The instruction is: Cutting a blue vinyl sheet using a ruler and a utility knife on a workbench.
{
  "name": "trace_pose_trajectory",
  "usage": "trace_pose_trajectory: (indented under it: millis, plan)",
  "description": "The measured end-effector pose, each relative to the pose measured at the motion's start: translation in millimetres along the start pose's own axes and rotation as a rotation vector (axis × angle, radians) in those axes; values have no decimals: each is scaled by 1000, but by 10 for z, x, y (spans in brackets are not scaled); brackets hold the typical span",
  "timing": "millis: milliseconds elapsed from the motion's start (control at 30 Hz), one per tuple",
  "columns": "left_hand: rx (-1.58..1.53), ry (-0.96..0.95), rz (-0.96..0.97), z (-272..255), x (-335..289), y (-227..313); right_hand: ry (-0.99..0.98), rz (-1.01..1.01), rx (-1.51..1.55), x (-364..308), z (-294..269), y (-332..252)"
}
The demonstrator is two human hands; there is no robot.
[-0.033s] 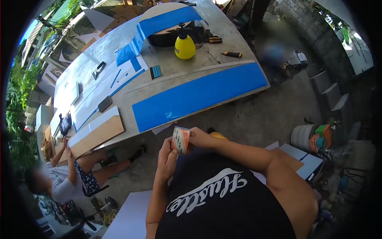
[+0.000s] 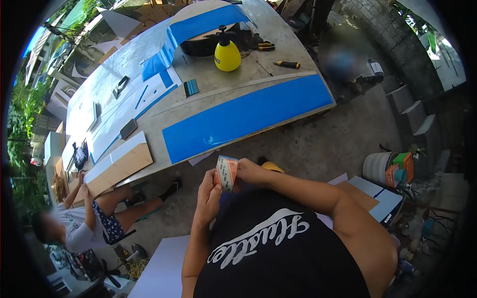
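In front of my chest I hold a small orange and white printed packet (image 2: 226,172), roughly the size of a palm. My left hand (image 2: 209,196) grips its left and lower edge, the thumb lying across the front. The fingers of my right hand (image 2: 249,171) close on the packet's right side, with their tips partly hidden behind it. Beyond my hands, a long blue sheet (image 2: 248,119) lies flat along the near edge of the worktable (image 2: 208,107).
On the table are a yellow spray bottle (image 2: 227,55), a screwdriver (image 2: 287,64), pliers (image 2: 266,46), a blue squeegee (image 2: 191,88) and a phone (image 2: 128,128). At left a seated person (image 2: 82,223) touches a brown-and-white board (image 2: 121,161). Planters (image 2: 382,168) stand at right.
My view has shifted very slightly, so the table sits a little higher and further left. The packet has tilted a little in my hands; both hands keep their hold.
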State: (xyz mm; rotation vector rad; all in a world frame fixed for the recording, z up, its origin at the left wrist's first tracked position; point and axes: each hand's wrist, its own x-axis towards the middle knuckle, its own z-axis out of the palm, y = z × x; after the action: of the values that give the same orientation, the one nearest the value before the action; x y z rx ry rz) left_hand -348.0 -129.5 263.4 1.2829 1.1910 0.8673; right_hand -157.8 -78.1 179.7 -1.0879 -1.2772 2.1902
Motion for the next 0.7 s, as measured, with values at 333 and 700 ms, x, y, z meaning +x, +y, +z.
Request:
trace_pose_trajectory:
  millis: [333, 700]
  plan:
    - [149, -131, -135, 874, 283, -55, 451, -574, -909, -695, -715, -105]
    - [74, -188, -107, 1089, 393, 108, 79, 19, 186, -739, -920, 294]
